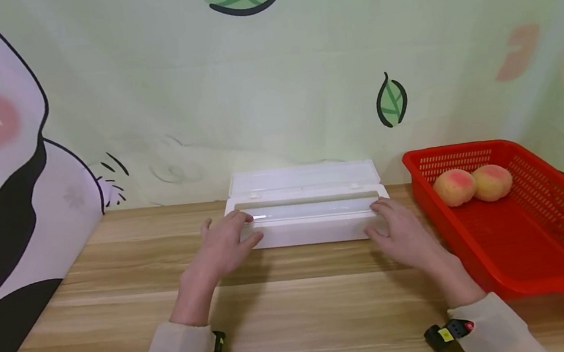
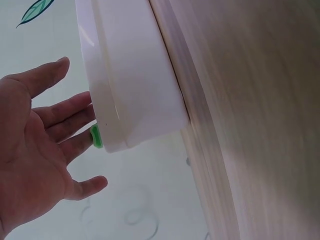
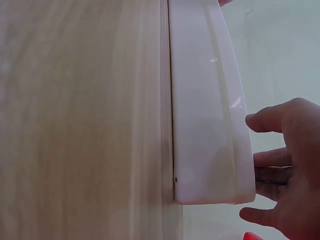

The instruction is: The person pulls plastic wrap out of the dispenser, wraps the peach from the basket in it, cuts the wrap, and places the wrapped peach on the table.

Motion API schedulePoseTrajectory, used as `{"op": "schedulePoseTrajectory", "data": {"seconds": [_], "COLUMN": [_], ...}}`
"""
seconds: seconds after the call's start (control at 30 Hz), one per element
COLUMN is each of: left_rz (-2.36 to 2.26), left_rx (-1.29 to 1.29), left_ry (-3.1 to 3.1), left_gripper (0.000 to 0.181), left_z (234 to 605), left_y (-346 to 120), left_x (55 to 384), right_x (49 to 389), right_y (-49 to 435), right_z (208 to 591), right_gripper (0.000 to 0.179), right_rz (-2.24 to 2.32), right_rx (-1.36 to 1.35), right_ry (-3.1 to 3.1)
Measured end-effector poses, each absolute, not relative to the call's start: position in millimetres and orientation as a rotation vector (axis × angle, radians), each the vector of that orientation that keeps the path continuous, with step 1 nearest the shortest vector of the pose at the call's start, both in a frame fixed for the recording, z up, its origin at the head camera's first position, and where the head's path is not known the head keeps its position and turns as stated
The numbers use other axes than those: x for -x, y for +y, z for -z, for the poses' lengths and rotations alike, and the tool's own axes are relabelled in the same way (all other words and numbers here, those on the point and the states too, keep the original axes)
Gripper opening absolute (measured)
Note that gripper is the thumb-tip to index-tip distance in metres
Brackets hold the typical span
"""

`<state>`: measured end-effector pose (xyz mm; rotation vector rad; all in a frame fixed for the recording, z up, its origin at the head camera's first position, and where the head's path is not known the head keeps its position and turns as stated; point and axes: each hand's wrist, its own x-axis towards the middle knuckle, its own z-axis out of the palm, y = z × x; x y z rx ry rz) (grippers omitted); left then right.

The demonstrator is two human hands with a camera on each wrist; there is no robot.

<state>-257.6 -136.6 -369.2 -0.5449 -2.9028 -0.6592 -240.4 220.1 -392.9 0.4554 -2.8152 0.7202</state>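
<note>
A long white cling film dispenser lies on the table, its hinged lid raised and leaning back toward the wall. Inside it a glossy, clear strip runs lengthwise. My left hand is over the left end, fingers spread and loosely bent, fingertips at the top edge. At that end a small green piece shows beside the fingers in the left wrist view. Over the right end, my right hand is held in much the same way, thumb at the front edge in the right wrist view.
To the right stands a red plastic basket with perforated sides. Two peaches lie in its far left corner. The wood-grain table meets a printed cloth backdrop just behind the dispenser.
</note>
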Motion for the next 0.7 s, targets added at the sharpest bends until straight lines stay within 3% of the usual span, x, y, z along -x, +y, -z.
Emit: {"op": "schedulePoseTrajectory", "data": {"seconds": [0.33,0.7], "left_rz": [0.625,0.637], "left_rx": [0.571,0.578], "left_ry": [-2.903,-2.885], "left_gripper": [0.048,0.057], "left_z": [367.7,368.8], "left_y": [-136.6,-135.2], "left_x": [259.5,260.4], "right_x": [240.6,241.3], "right_y": [218.5,218.7], "right_z": [392.1,390.4], "right_gripper": [0.072,0.078], "right_rz": [-0.751,-0.767], "right_rx": [-0.471,-0.491], "right_ry": [-2.826,-2.813]}}
